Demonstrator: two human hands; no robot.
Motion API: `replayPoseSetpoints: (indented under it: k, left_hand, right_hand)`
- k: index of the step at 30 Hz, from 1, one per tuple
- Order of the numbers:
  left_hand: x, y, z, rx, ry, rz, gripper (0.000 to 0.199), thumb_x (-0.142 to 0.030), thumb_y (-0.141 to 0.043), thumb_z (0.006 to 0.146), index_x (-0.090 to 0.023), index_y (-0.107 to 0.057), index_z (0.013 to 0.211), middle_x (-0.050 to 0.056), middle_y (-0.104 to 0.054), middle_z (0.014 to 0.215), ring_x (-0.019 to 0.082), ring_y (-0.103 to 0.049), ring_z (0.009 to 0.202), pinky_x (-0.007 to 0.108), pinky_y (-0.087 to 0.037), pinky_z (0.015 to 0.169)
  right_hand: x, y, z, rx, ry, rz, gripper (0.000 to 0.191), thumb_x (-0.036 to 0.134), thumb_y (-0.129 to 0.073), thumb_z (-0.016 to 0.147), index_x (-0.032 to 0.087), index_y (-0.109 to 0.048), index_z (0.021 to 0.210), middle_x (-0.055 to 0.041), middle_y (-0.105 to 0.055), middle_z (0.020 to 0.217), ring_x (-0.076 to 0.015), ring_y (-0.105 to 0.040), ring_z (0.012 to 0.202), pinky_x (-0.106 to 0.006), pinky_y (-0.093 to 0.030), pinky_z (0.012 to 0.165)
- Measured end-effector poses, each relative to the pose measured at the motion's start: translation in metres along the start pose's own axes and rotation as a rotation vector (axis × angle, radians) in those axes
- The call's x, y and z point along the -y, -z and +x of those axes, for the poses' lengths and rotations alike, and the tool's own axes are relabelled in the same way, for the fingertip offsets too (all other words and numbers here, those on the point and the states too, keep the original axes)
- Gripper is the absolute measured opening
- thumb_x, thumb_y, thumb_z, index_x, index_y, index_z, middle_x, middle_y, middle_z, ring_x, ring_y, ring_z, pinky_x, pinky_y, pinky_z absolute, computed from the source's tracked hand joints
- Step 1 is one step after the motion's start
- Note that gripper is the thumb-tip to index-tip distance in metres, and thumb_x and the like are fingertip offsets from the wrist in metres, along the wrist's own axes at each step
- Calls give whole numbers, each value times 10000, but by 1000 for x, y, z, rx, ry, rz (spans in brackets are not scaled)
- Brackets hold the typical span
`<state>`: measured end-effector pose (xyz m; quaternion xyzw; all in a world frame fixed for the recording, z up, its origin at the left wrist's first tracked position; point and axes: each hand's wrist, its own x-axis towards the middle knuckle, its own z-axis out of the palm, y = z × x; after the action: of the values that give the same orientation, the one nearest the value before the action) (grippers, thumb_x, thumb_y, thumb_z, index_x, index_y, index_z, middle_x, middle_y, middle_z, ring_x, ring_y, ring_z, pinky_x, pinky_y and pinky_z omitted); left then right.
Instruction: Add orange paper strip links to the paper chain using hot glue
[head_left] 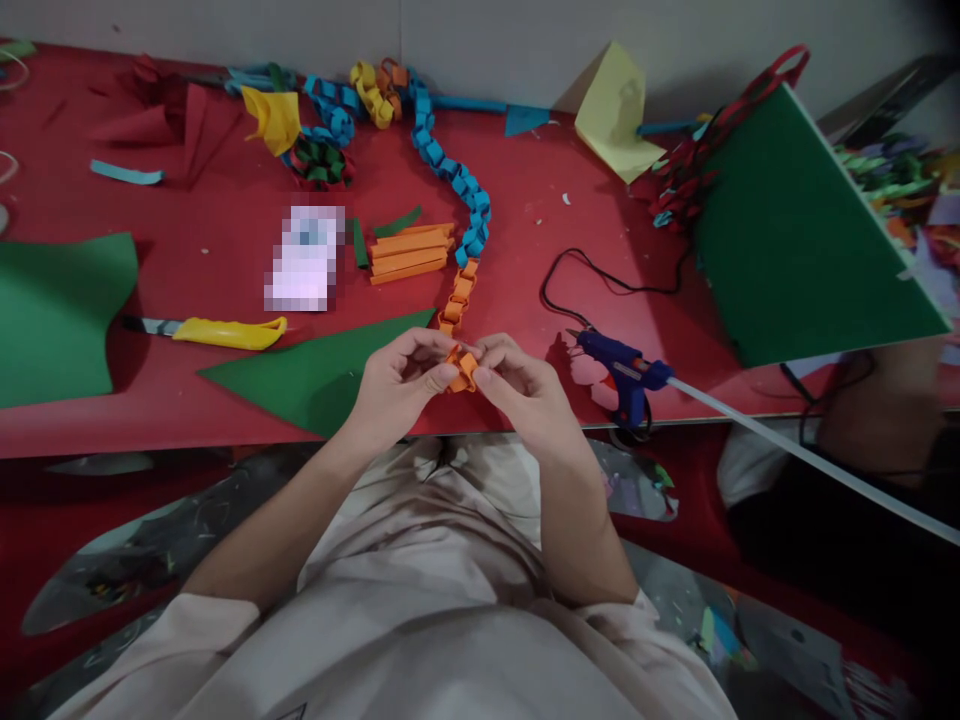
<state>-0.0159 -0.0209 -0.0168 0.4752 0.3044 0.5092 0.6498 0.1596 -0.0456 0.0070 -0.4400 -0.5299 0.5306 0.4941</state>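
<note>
At the table's front edge, my left hand (pixel 409 380) and my right hand (pixel 517 385) pinch an orange paper link (pixel 465 372) between thumbs and fingers. From there an orange stretch of paper chain (pixel 459 292) runs away from me and joins blue links (pixel 472 210) that curve to the back. Left of the chain lies a stack of orange paper strips (pixel 411 253), with two narrow green scraps (pixel 360 244) beside it. A pointed green paper piece (pixel 322 375) lies partly behind my left hand.
A blue glue gun (pixel 622 370) with a long glue stick rests on the right, its black cord looping behind. A yellow utility knife (pixel 229 332), blade out, lies left. A green board (pixel 810 240) stands at right, near another person's arm (pixel 874 420). A blurred phone-like rectangle (pixel 306 258) lies left of the strips.
</note>
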Motion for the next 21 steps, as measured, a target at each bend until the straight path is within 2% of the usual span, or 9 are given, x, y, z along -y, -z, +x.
replayPoseSetpoints:
  k: [4, 6, 9, 10, 12, 14, 16, 18, 21]
  left_hand:
    - [-5, -5, 0, -40, -13, 69, 338, -388, -915, 754, -178, -724, 937, 54, -783, 896, 141, -725, 808, 237, -602, 751]
    - [-6, -6, 0, -62, -13, 89, 322, -392, -900, 772, -178, -723, 935, 60, -789, 907, 144, -733, 808, 243, -604, 753]
    - [-4, -4, 0, -133, -5, 77, 303, -417, -856, 826, -194, -711, 971, 79, -800, 968, 169, -756, 886, 276, -610, 810]
    - [-2, -2, 1, -166, -3, 68, 311, -427, -853, 828, -200, -709, 984, 83, -801, 986, 177, -760, 912, 285, -611, 829]
    - [0, 1, 2, -225, -7, 54, 347, -447, -863, 815, -208, -716, 1019, 88, -799, 1023, 183, -759, 959, 292, -609, 870]
    - [3, 5, 3, -256, -14, 56, 391, -468, -873, 797, -213, -727, 1055, 89, -795, 1055, 182, -754, 991, 285, -603, 894]
    - [4, 9, 4, -276, -20, 66, 415, -485, -877, 788, -214, -733, 1067, 89, -792, 1066, 186, -749, 1023, 278, -598, 907]
    - [5, 11, 4, -296, -21, 80, 411, -490, -876, 786, -216, -737, 1059, 85, -790, 1055, 190, -746, 1048, 275, -592, 924]
    - [5, 12, 4, -315, -27, 77, 391, -483, -880, 784, -228, -739, 1044, 67, -789, 1016, 181, -748, 1038, 270, -585, 943]
  right_hand:
    - [3, -2, 2, -15, -76, 26, 284, 462, -806, 852, 226, -648, 858, -12, -605, 946, -149, -583, 896, -311, -491, 854]
    - [2, -3, -4, -74, -59, -12, 272, 453, -772, 881, 226, -631, 933, -6, -620, 921, -138, -580, 842, -289, -496, 787]
    - [-11, 2, -33, -356, 136, -290, 182, 373, -622, 993, 218, -587, 904, 10, -576, 837, -125, -537, 742, -272, -457, 688]
    - [-19, 7, -48, -494, 233, -431, 168, 321, -610, 997, 217, -567, 871, 17, -547, 805, -128, -519, 723, -275, -440, 672]
    - [-35, 25, -80, -685, 402, -686, 146, 262, -610, 977, 223, -531, 861, 19, -517, 779, -148, -510, 713, -295, -421, 657]
    - [-46, 51, -106, -881, 423, -819, 201, 270, -619, 962, 241, -465, 836, 20, -493, 791, -162, -493, 707, -319, -424, 673]
    - [-47, 79, -118, -977, 366, -893, 251, 327, -683, 916, 250, -449, 869, 10, -468, 843, -182, -489, 749, -336, -425, 690]
    - [-40, 105, -113, -897, 249, -967, 289, 394, -728, 883, 220, -523, 989, -29, -510, 935, -192, -491, 783, -358, -442, 719]
    - [-27, 132, -86, -564, 127, -1070, 365, 501, -676, 914, 181, -639, 1087, -89, -621, 997, -245, -572, 917, -418, -475, 840]
